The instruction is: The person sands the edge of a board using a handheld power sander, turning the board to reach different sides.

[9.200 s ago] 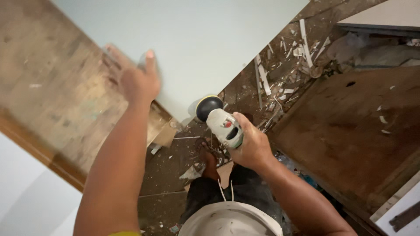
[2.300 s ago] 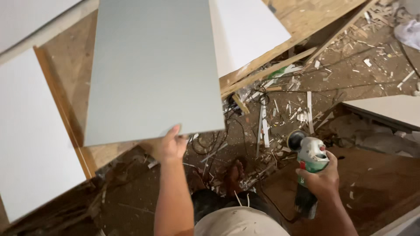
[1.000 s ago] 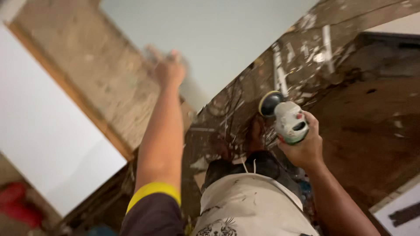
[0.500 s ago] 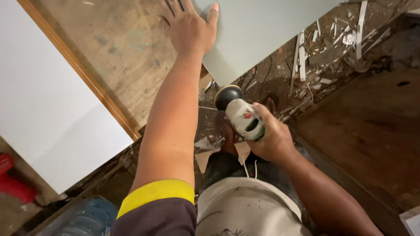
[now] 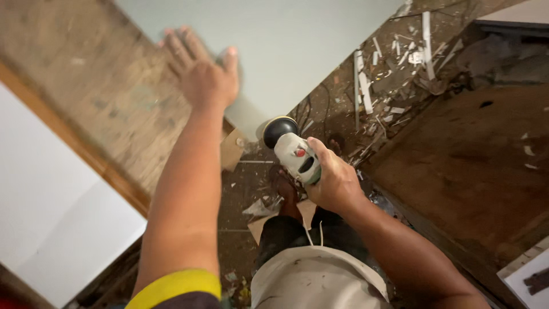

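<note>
**Scraps and boards about the floor**

A worn wooden board (image 5: 86, 97) with a brown edge strip lay at the left, and a white panel (image 5: 51, 217) sat beside it, lower left. White offcut strips (image 5: 366, 94) and splinters littered the dark floor (image 5: 251, 189) at upper right. A broad brown board (image 5: 480, 166) filled the right side, flecked with white chips. A piece of cardboard (image 5: 231, 150) lay near the middle. Another white panel (image 5: 529, 277) showed at the bottom right corner.

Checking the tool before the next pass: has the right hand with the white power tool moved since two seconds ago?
Yes. The right hand has brought the white power tool leftward, close to the pale grey panel's lower corner, where the left hand lies flat.
</note>
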